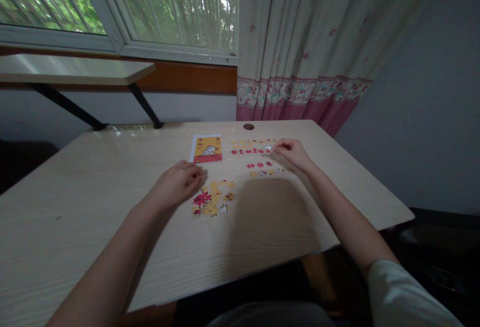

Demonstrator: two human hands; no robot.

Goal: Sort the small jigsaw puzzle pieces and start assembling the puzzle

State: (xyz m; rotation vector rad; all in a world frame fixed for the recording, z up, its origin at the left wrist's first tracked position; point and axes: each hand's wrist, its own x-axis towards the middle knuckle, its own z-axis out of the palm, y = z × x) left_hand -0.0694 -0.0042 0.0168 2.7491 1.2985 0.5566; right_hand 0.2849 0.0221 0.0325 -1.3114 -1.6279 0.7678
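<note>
Small jigsaw pieces lie on a pale wooden table (75, 202). A cluster of yellow and red pieces (212, 199) sits in the middle, and my left hand (176, 183) rests just left of it with fingers curled under. Rows of loose red and yellow pieces (252, 150) lie farther back. My right hand (293, 152) reaches to their right end, fingertips pinched at a white piece (267, 147). A small picture card (207, 148), yellow and red with a white animal, lies flat behind my left hand.
A round cable hole (248, 126) sits at the table's back edge. A shelf on black brackets (75, 69) juts out under the window at back left. A pink-bordered curtain (300, 92) hangs at back right. The table's right edge runs close to my right forearm.
</note>
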